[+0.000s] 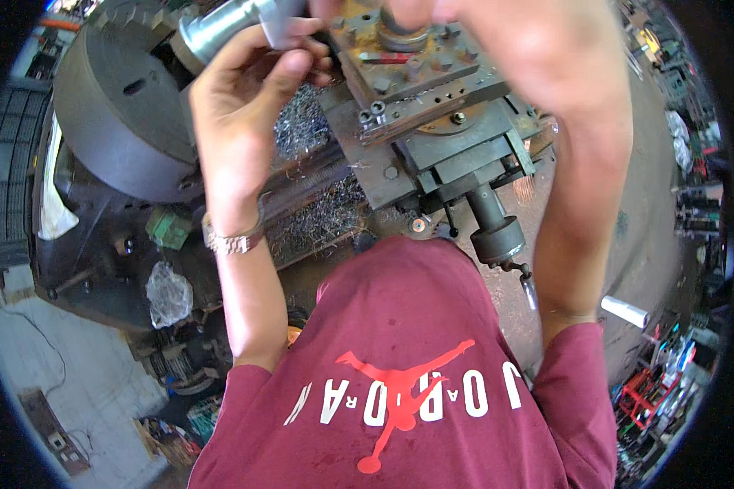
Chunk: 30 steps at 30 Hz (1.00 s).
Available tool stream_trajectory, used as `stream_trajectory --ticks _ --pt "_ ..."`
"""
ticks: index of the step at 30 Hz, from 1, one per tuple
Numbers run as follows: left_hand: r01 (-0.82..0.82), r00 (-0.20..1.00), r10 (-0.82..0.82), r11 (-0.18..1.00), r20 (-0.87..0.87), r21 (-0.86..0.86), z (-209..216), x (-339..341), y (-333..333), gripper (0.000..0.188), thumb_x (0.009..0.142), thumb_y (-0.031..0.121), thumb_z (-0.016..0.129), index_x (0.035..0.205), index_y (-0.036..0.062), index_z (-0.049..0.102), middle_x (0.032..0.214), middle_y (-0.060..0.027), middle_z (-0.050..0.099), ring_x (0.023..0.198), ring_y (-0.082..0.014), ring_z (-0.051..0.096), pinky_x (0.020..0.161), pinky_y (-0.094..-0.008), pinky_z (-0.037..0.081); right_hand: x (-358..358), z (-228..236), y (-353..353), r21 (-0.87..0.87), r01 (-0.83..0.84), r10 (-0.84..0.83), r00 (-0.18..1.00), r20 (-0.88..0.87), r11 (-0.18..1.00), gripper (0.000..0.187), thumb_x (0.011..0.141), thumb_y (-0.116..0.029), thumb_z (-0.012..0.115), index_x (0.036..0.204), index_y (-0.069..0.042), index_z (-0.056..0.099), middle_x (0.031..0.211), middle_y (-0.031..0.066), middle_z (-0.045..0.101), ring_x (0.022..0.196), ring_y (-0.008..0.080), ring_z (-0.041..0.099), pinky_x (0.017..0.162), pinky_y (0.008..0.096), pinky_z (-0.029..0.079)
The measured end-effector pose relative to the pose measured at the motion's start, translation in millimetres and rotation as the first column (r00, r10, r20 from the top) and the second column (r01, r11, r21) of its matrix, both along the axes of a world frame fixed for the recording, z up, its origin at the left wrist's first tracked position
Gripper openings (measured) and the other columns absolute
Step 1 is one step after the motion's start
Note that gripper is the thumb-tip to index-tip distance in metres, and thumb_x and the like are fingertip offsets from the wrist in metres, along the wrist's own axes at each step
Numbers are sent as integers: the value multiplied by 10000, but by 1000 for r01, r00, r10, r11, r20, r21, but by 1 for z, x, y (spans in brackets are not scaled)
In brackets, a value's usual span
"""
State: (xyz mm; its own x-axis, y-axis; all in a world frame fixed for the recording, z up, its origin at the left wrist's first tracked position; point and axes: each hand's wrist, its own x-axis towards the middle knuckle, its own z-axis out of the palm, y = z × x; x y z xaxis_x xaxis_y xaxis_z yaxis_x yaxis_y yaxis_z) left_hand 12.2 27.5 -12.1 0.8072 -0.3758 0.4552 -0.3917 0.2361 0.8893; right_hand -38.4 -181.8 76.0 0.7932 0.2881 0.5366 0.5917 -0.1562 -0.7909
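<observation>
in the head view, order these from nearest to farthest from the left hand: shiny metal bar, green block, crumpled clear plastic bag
1. Shiny metal bar: at the top, right at the fingers of the left hand.
2. Green block: lower left of the hand, below the big dark round chuck.
3. Crumpled clear plastic bag: farther down on the left, below the green block.

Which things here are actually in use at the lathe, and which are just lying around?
In use:
- left hand on the shiny metal cylinder held in the chuck
- right hand, blurred, over the rusty tool post
- cross slide handle below it

Lying about:
- metal swarf
- green block
- crumpled plastic bag
- white cloth
</observation>
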Motion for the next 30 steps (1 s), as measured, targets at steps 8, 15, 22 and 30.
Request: stream_trajectory --ticks 8,15,22,30 --pt "98 995 -92 958 -35 268 -18 -13 -21 393 881 -109 678 1253 5 620 1060 -65 681 969 -123 653 885 -272 537 11 -80 -20 -741 194 -125 981 148 643 254 972 -303 641 1062 -79 720 1038 131 708 1083 348 627 966 426 482" --pt "53 999 -47 950 -28 309 -31 -11 -23 508 818 -146 678 1284 35 588 1050 -83 683 966 -147 664 888 -292 545 22 -90 -26 -730 178 1 971 238 660 319 958 -349 639 992 -47 738 982 156 713 1044 344 650 939 426 505" --pt "54 998 -46 932 -30 358 -42 -14 -14 487 873 -150 649 1333 -36 535 1234 -122 644 1147 -193 633 1017 -331 514 40 -101 -24 -666 147 131 928 348 731 337 933 -345 664 910 -12 710 919 182 697 961 344 677 875 421 532" --pt "-91 996 80 942 48 324 -60 -24 -24 440 773 -134 718 1185 8 654 1092 -102 717 1008 -179 689 925 -325 551 -8 -110 14 -639 544 -385 838 386 544 338 974 -328 637 854 -15 682 777 183 662 764 366 662 722 472 532"
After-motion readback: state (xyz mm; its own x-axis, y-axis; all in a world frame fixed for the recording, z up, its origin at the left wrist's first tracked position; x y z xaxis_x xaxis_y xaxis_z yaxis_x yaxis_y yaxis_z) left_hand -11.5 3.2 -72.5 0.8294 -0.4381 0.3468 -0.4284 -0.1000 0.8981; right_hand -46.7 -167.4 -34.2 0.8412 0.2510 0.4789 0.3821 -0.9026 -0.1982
